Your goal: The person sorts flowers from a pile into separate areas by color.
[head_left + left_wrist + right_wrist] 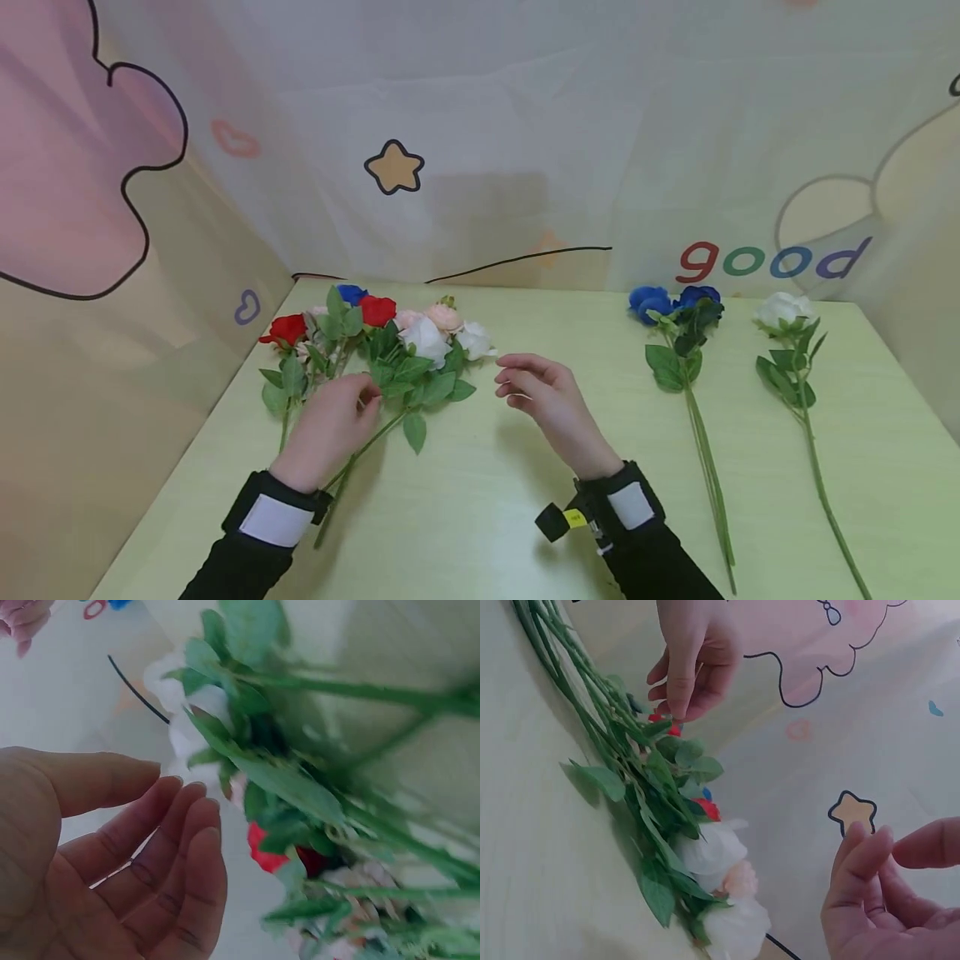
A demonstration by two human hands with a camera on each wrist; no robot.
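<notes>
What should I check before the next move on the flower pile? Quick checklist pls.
1. Left hand free: ok, fingers relaxed over the mixed flower bunch, gripping nothing.
2. Right hand free: ok, loosely curled, holding nothing, beside the bunch.
3. Bunch stems untangled: not ok, stems and leaves overlap.
4. Blue flowers set apart: ok, lying alone on the table.
5. White flower set apart: ok, lying alone at the right.
6. Left fingers touching stems: cannot tell.

Hands at a bunch of flowers

Left hand rests on its stems; right hand hovers, fingers loose, at the bunch's three o'clock; blue roses farther right.
</notes>
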